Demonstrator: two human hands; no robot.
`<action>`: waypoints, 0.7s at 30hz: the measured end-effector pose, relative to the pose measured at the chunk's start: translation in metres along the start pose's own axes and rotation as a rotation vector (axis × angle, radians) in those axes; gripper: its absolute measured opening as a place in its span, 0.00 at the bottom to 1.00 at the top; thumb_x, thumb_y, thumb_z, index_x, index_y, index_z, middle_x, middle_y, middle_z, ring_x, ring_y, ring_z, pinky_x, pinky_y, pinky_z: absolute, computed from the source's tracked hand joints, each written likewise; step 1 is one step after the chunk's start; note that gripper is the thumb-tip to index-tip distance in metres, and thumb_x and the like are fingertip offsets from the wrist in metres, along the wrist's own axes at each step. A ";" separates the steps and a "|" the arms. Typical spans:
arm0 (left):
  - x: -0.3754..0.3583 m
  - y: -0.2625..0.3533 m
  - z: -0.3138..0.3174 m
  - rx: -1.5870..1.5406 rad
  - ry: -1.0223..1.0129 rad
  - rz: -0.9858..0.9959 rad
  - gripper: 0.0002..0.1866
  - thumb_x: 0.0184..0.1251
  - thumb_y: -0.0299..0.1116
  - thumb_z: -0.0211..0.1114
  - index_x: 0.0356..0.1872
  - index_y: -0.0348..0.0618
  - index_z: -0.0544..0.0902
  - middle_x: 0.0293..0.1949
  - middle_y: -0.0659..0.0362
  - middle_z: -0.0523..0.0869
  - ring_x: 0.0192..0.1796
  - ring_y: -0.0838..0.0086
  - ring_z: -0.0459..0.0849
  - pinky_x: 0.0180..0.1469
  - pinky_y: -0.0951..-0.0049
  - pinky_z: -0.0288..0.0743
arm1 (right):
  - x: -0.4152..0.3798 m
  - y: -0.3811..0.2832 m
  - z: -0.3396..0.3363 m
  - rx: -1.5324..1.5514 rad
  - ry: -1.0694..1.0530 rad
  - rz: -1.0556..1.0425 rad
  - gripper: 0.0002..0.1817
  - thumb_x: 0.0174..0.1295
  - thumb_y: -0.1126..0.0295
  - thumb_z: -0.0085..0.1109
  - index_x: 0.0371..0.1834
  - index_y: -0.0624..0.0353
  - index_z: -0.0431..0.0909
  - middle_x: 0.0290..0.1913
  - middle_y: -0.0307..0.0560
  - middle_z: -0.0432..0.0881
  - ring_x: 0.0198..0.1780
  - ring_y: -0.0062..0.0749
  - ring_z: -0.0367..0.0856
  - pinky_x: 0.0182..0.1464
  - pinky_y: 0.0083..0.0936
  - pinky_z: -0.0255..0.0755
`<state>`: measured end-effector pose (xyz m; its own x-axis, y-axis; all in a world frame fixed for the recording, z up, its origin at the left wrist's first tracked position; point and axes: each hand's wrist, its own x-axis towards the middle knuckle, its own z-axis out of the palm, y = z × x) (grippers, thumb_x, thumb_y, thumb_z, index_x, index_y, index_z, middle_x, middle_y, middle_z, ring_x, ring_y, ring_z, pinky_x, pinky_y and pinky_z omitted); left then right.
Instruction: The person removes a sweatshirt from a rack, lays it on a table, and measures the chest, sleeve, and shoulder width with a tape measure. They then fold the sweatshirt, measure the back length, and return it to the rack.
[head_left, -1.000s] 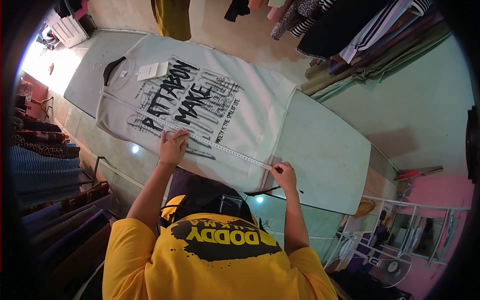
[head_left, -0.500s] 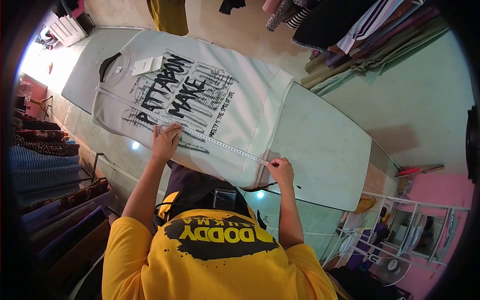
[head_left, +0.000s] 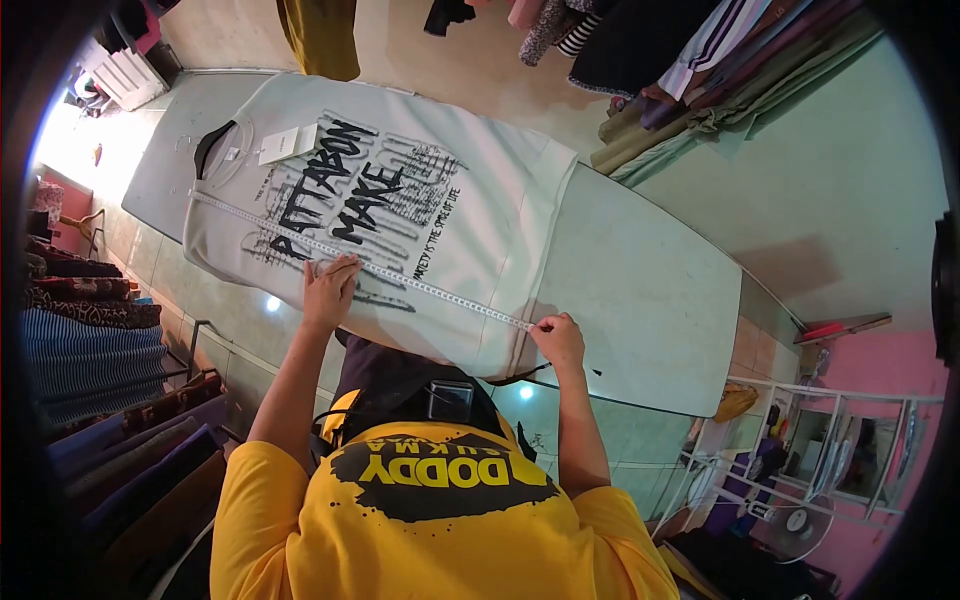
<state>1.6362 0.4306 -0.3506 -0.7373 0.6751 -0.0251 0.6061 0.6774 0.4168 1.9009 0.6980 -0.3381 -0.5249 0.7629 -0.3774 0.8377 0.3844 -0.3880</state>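
A white sweatshirt [head_left: 490, 225] with black lettering lies spread on a long pale table. A black hanger [head_left: 208, 146] is in its neck and a white paper tag [head_left: 287, 145] lies near the collar. Across the garment, from the shoulder to the bottom hem, runs a white tape measure [head_left: 440, 291], stretched straight. My left hand [head_left: 330, 292] rests on the sweatshirt by the middle of the tape, fingers extended and lying flat. At the hem, my right hand [head_left: 558, 341] is closed in a pinch on the tape's end.
The pale table [head_left: 640, 300] extends right beyond the hem. Clothes hang at the upper right [head_left: 690, 80], and folded or hung fabrics [head_left: 95, 345] are at the left. A white metal rack [head_left: 800, 420] stands at the lower right, with a small fan [head_left: 797, 520] beside it.
The view has shifted slightly. Both hands stay at the same spots on the tape, and the sweatshirt lies as before.
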 end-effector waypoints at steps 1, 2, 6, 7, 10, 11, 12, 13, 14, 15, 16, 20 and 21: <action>0.000 0.000 0.000 0.000 -0.005 -0.002 0.13 0.60 0.33 0.51 0.45 0.53 0.78 0.52 0.67 0.76 0.57 0.73 0.71 0.63 0.42 0.42 | 0.000 0.000 0.000 0.003 0.004 0.003 0.10 0.44 0.60 0.61 0.23 0.54 0.81 0.32 0.43 0.76 0.34 0.36 0.77 0.37 0.30 0.72; 0.000 0.000 0.001 0.001 -0.005 0.003 0.13 0.60 0.33 0.51 0.45 0.53 0.78 0.52 0.67 0.76 0.57 0.73 0.71 0.63 0.42 0.42 | 0.000 0.000 0.001 -0.004 0.003 0.007 0.10 0.44 0.60 0.61 0.23 0.54 0.81 0.32 0.43 0.76 0.34 0.37 0.77 0.37 0.30 0.72; -0.003 -0.003 0.003 0.002 0.020 0.059 0.15 0.59 0.31 0.51 0.47 0.51 0.77 0.53 0.66 0.74 0.59 0.72 0.68 0.63 0.43 0.42 | 0.000 0.003 0.000 0.023 0.003 -0.054 0.10 0.41 0.62 0.62 0.23 0.57 0.79 0.31 0.44 0.75 0.34 0.36 0.77 0.37 0.30 0.72; -0.004 -0.005 0.004 0.004 0.015 0.083 0.16 0.58 0.29 0.51 0.49 0.50 0.75 0.55 0.66 0.73 0.60 0.72 0.67 0.63 0.44 0.42 | 0.001 0.007 0.000 0.029 0.011 -0.053 0.10 0.41 0.62 0.62 0.23 0.57 0.79 0.31 0.44 0.75 0.34 0.36 0.77 0.37 0.30 0.72; -0.006 -0.009 0.015 0.046 0.039 0.120 0.19 0.57 0.27 0.50 0.53 0.48 0.71 0.58 0.63 0.69 0.63 0.70 0.63 0.65 0.47 0.41 | 0.002 0.017 0.000 0.108 -0.064 -0.192 0.13 0.38 0.68 0.61 0.30 0.55 0.73 0.34 0.46 0.73 0.35 0.41 0.77 0.37 0.33 0.72; -0.008 -0.008 0.015 0.042 0.058 0.112 0.24 0.57 0.28 0.50 0.58 0.46 0.65 0.62 0.56 0.62 0.65 0.62 0.57 0.65 0.49 0.38 | 0.001 0.017 0.001 0.115 -0.055 -0.207 0.17 0.36 0.71 0.61 0.33 0.57 0.71 0.35 0.47 0.73 0.36 0.40 0.77 0.38 0.32 0.72; -0.008 -0.006 0.015 0.045 0.064 0.127 0.24 0.57 0.28 0.50 0.58 0.46 0.65 0.62 0.56 0.62 0.65 0.62 0.57 0.65 0.49 0.38 | 0.000 0.016 0.000 0.121 -0.046 -0.222 0.21 0.34 0.74 0.62 0.36 0.58 0.68 0.36 0.49 0.74 0.38 0.39 0.77 0.40 0.30 0.72; -0.008 -0.006 0.017 0.050 0.185 0.113 0.26 0.57 0.29 0.51 0.60 0.45 0.62 0.63 0.53 0.59 0.66 0.58 0.54 0.66 0.49 0.38 | -0.003 0.012 -0.002 0.118 -0.084 -0.199 0.26 0.35 0.78 0.59 0.43 0.57 0.63 0.40 0.50 0.73 0.39 0.41 0.76 0.41 0.32 0.71; -0.008 -0.006 0.020 0.051 0.307 0.097 0.28 0.57 0.30 0.52 0.61 0.44 0.60 0.64 0.49 0.56 0.66 0.54 0.51 0.66 0.49 0.37 | -0.003 0.013 0.001 0.122 -0.072 -0.199 0.26 0.35 0.78 0.59 0.43 0.57 0.63 0.40 0.50 0.73 0.39 0.41 0.76 0.41 0.32 0.71; -0.009 -0.010 0.020 0.090 0.263 0.093 0.32 0.57 0.33 0.53 0.63 0.40 0.55 0.65 0.44 0.51 0.67 0.49 0.47 0.66 0.50 0.35 | -0.003 0.014 0.004 0.101 -0.038 -0.211 0.27 0.36 0.78 0.57 0.44 0.57 0.62 0.40 0.51 0.72 0.40 0.41 0.76 0.41 0.33 0.71; -0.009 -0.012 0.023 0.089 0.270 0.101 0.32 0.57 0.33 0.53 0.63 0.40 0.55 0.65 0.44 0.51 0.67 0.49 0.47 0.66 0.50 0.35 | -0.002 0.015 0.007 0.082 -0.006 -0.222 0.27 0.36 0.79 0.56 0.45 0.58 0.61 0.40 0.52 0.72 0.40 0.42 0.76 0.41 0.34 0.71; -0.010 -0.013 0.024 0.076 0.326 0.096 0.34 0.57 0.33 0.53 0.64 0.35 0.52 0.65 0.42 0.48 0.67 0.50 0.47 0.66 0.51 0.36 | -0.003 0.018 0.015 0.086 0.059 -0.225 0.29 0.37 0.81 0.54 0.47 0.58 0.58 0.39 0.54 0.72 0.39 0.43 0.76 0.41 0.34 0.71; -0.010 -0.012 0.024 0.062 0.340 0.093 0.33 0.57 0.33 0.53 0.63 0.36 0.53 0.64 0.43 0.50 0.67 0.51 0.48 0.66 0.51 0.37 | -0.003 0.018 0.016 0.155 0.094 -0.214 0.29 0.38 0.81 0.54 0.48 0.57 0.57 0.37 0.53 0.72 0.37 0.43 0.76 0.40 0.34 0.71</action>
<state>1.6436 0.4223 -0.3768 -0.7292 0.6057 0.3185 0.6843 0.6416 0.3465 1.9152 0.6942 -0.3576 -0.6650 0.7207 -0.1961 0.6724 0.4634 -0.5772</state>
